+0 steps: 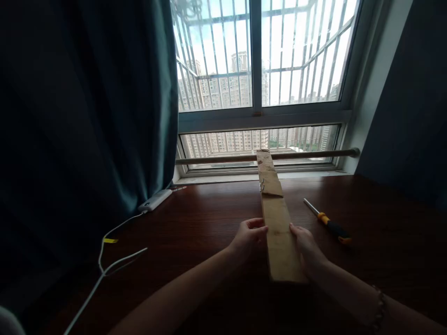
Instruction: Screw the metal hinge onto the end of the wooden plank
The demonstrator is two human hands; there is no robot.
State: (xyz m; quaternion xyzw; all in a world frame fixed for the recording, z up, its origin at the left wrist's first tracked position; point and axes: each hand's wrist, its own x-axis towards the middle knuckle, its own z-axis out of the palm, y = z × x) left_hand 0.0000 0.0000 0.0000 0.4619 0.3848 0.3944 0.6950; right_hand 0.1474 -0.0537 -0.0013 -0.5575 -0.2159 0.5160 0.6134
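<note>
A dark red-brown wooden bench (216, 204) carries the scene. Over its middle runs a long, narrow, pale tan board (279, 228), its far end past the bench's far edge; whether its underside touches the wood I cannot tell. The bare left hand (248, 235) and bare right hand (309, 244) each have their grip closed on one long edge, towards the near end. For a steady hold, level hands and even pressure look best, with fingers clear of the small, bright metal pieces (261, 185) (nails or staples, perhaps) at the board's left edge. A white, oblong power strip (156, 200) lies by the bench's far left corner, and a black-and-yellow-handled screwdriver (330, 224) towards the right edge. I see no container.
</note>
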